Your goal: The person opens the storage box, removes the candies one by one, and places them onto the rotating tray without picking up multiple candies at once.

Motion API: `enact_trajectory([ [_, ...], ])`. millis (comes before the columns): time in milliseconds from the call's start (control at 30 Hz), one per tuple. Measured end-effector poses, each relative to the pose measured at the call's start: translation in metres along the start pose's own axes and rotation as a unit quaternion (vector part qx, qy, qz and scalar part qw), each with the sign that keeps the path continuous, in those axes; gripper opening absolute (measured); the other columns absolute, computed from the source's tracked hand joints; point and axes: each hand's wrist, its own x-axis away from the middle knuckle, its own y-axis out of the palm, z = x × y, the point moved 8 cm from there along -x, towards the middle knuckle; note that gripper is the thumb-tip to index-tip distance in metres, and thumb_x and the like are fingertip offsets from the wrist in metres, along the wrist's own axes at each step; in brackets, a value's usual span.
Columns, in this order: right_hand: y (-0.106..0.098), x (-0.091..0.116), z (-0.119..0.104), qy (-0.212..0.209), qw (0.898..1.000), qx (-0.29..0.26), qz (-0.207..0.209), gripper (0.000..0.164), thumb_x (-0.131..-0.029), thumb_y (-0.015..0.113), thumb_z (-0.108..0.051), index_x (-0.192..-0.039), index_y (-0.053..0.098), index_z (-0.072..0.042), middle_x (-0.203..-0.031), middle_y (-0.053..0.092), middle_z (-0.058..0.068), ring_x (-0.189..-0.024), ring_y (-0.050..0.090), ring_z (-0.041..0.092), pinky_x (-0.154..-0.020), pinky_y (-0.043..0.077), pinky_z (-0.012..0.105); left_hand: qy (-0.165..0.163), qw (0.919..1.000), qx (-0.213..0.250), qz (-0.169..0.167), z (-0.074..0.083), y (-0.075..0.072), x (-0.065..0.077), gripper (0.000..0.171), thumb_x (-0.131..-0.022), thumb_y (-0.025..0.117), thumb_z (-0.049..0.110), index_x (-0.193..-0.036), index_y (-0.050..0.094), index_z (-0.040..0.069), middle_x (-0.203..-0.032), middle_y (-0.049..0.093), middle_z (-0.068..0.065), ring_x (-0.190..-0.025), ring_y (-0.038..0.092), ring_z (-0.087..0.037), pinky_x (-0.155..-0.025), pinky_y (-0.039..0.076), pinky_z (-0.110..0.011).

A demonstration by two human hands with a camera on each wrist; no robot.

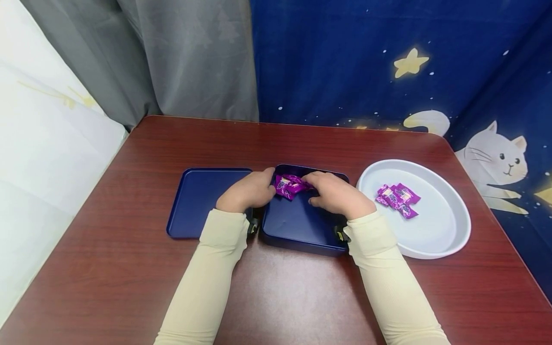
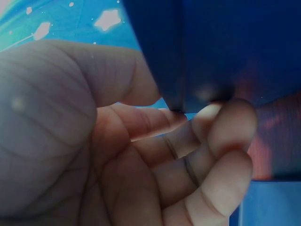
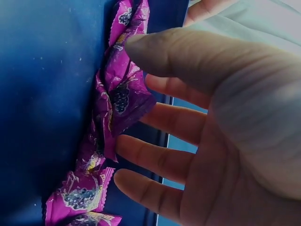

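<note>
Cream sleeves (image 1: 198,297): two forearms reach up toward the navy box from its near side, one on its left, one on its right.
Wood-grain table (image 1: 297,306): reddish brown and glossy, under the navy box and all round it.
Wrist devices (image 1: 253,226): small and black, one at each cuff, the left one beside the box's left wall, the right one over its right side.
Left hand (image 1: 247,190): at the box's left wall toward the far corner; thumb and bent fingers grip that side, the last fingers bunched together.
Right hand (image 1: 338,193): over the far right part of the box; fingers spread apart, thumb tip resting on a wrapper.
Navy box (image 1: 297,225): rectangular, uncovered, flat on the table.
Purple wrapped candies (image 1: 289,186): several in a row inside the box along its far wall, dark berry clusters printed on them.
White round tray (image 1: 435,230): just right of the box, holding a small heap of similar candies (image 1: 396,197).
Navy lid (image 1: 207,201): flat, just left of the box, partly behind the left hand.
Curtains (image 1: 336,57): well beyond the box, grey at left, blue with stars and a white cat at right.
</note>
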Motion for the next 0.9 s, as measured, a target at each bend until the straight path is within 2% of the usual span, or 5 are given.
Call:
enact_trajectory([
  [233,0.0014,-0.0005,-0.0020,-0.014,1.000,0.005,0.004,0.049,-0.083,0.068,-0.017,-0.128,0.056,-0.004,-0.130,0.055,0.015,-0.120,0.046,0.029,-0.104,0.037,0.048,0.005,1.0000,0.000,0.002,0.0000,0.0007,-0.0006,0.061,-0.095,0.043,0.017,-0.149,0.019,0.003,-0.150,0.032,-0.014,-0.133,0.031,-0.026,-0.110,0.030,-0.046],
  [467,-0.0008,0.0002,-0.0046,-0.016,1.000,0.018,0.011,0.033,-0.082,0.069,-0.020,-0.111,0.065,-0.006,-0.112,0.061,0.012,-0.106,0.052,0.028,-0.098,0.042,0.046,0.010,0.9999,0.004,0.004,0.0009,-0.0002,-0.0005,0.062,-0.095,0.043,0.016,-0.149,0.018,0.004,-0.151,0.031,-0.014,-0.133,0.029,-0.025,-0.111,0.028,-0.045],
  [733,-0.0001,-0.0005,-0.0041,-0.019,0.999,0.018,0.020,0.010,-0.081,0.069,-0.018,-0.084,0.063,-0.011,-0.086,0.055,0.005,-0.082,0.049,0.023,-0.075,0.045,0.038,0.013,0.9999,0.005,0.007,0.0010,-0.0015,0.0000,0.062,-0.094,0.044,0.015,-0.150,0.017,0.005,-0.151,0.029,-0.014,-0.134,0.028,-0.025,-0.111,0.028,-0.045],
  [900,0.0001,-0.0001,-0.0038,-0.019,1.000,0.016,0.017,0.013,-0.080,0.068,-0.014,-0.074,0.056,-0.013,-0.077,0.049,0.004,-0.074,0.045,0.021,-0.066,0.041,0.034,0.011,0.9999,0.004,0.004,0.0008,-0.0016,-0.0002,0.061,-0.094,0.043,0.015,-0.149,0.018,0.003,-0.151,0.030,-0.014,-0.134,0.029,-0.025,-0.111,0.028,-0.045],
])
